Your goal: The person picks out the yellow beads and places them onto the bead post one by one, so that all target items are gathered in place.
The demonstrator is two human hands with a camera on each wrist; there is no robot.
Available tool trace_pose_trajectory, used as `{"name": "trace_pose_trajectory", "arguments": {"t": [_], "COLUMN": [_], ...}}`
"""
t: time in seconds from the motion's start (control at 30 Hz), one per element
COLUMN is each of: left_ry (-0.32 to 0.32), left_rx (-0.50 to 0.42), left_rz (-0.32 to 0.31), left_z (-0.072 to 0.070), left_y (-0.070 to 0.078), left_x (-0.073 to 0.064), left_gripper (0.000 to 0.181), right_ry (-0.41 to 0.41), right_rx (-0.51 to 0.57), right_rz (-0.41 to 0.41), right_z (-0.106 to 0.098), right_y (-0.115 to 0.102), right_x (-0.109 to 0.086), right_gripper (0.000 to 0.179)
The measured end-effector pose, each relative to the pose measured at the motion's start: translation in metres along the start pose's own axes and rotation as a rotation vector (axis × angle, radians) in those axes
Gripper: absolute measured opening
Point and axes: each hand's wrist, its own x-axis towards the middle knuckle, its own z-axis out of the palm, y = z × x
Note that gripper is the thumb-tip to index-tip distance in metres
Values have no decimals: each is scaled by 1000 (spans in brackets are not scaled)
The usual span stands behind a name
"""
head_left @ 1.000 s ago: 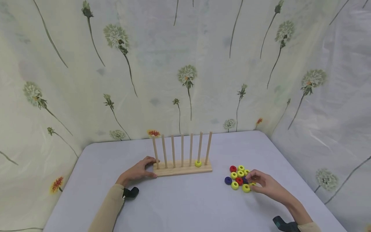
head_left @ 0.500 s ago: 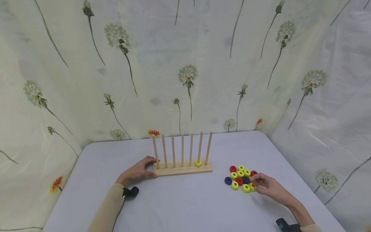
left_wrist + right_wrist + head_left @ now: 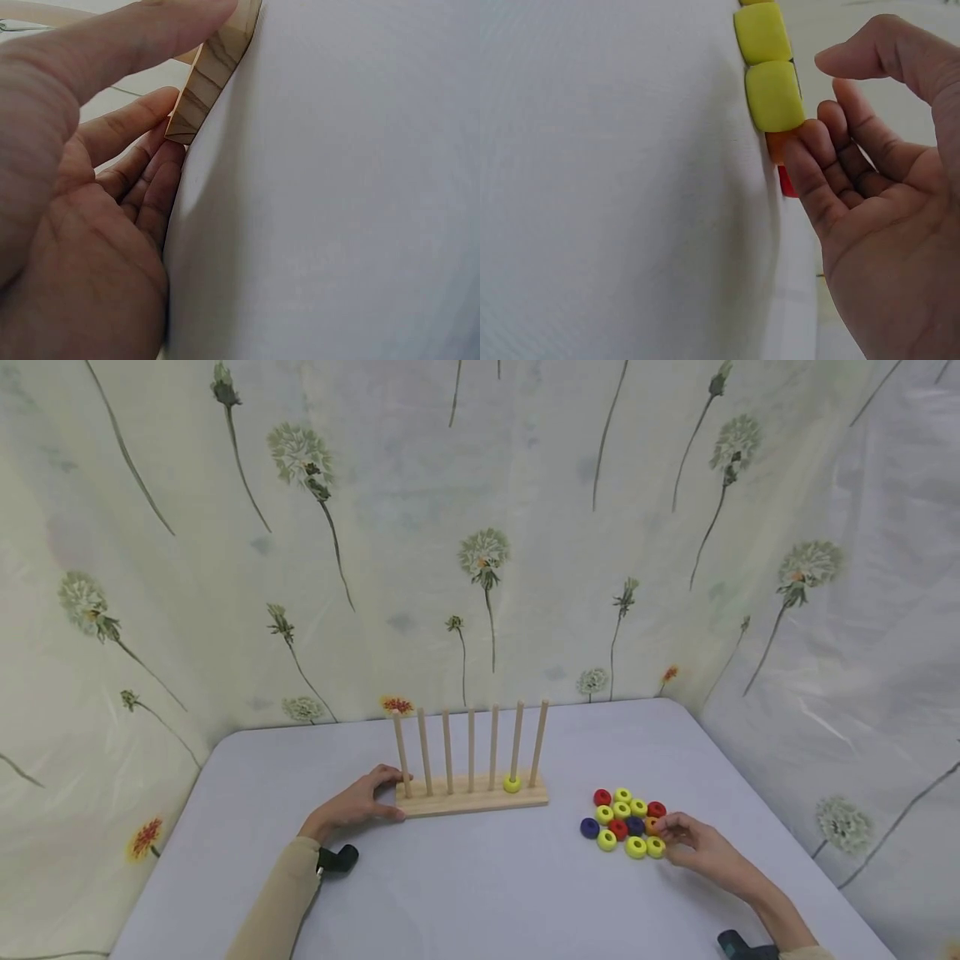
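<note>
My left hand point(image 3: 358, 797) grips the left end of a wooden peg rack point(image 3: 472, 802), thumb along the front edge and fingers behind. In the left wrist view the base's end point(image 3: 210, 86) shows between thumb and fingers. One yellow bead point(image 3: 512, 784) sits low on the second peg from the right. My right hand point(image 3: 705, 852) is at the right side of a cluster of loose beads, thumb spread apart from relaxed fingers, nothing between them. Its fingertips are right at an orange bead point(image 3: 651, 827). Two yellow beads, one being the nearer yellow bead point(image 3: 774, 96), show beside it in the right wrist view.
The loose group also has a blue bead point(image 3: 589, 827), a red bead point(image 3: 602, 797) and several yellow ones. They lie on a white-covered table point(image 3: 480, 893). A flower-printed curtain point(image 3: 405, 568) stands behind and along the sides.
My right hand has drawn a little right and toward me, uncovering a red bead, then the orange one at its fingertips. My left hand and the peg rack stay put.
</note>
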Motion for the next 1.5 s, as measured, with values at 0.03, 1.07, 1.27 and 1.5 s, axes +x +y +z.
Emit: {"name": "trace_pose_trajectory", "arguments": {"t": [0.03,1.07,1.27,1.5], "left_ry": [1,4,7,2], "left_rx": [-2,1,-9,4], "left_rz": [2,-12,-26,-10], "left_z": [0,0,-1,-1], "left_y": [0,2,3,3], "left_x": [0,-1,-1,-2], "left_gripper": [70,70,71,69], "right_ry": [4,80,78,77], "right_rx": [-2,-55,-57,-51], "right_rz": [6,-14,-3,12], "right_z": [1,12,13,13], "right_y": [1,6,6,7], "right_x": [0,-3,0,1], "right_gripper": [43,42,43,42]}}
